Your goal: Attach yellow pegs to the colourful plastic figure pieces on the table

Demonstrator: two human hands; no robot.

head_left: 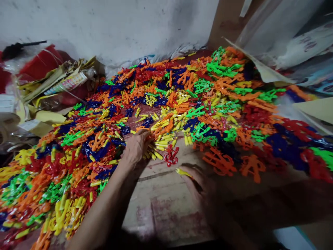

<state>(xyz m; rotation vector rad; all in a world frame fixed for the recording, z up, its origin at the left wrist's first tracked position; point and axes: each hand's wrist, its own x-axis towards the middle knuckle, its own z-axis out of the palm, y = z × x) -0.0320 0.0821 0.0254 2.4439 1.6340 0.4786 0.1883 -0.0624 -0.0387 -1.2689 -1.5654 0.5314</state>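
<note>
The right hand (204,182) is closed around a small yellow tube (185,173), pinched between thumb and forefinger just above the surface (166,198), on the near side of the pile. The tube's long axis runs nearly level across the view, slanting slightly: its free end points left, toward the other hand, and its other end slopes down to the right into the grip.

The left hand (137,147) reaches forward with fingers bent down at the edge of a group of loose yellow tubes (163,141); whether it grips anything cannot be told. These tubes lie at mixed angles, several with long axes running left to right, while a few by the right edge of the group point toward the wearer. A red plastic piece (171,156) lies between the two hands. Two orange pieces (220,161) sit farther right, and a heap of red, orange, green, blue and yellow plastic pieces (156,81) spreads behind and to both sides.

At the upper left, a red tub (41,62) stands tilted behind crumpled yellow packaging (62,80); its contents are hidden. A white printed sack (309,45) lies at the upper right, its inside out of sight.
</note>
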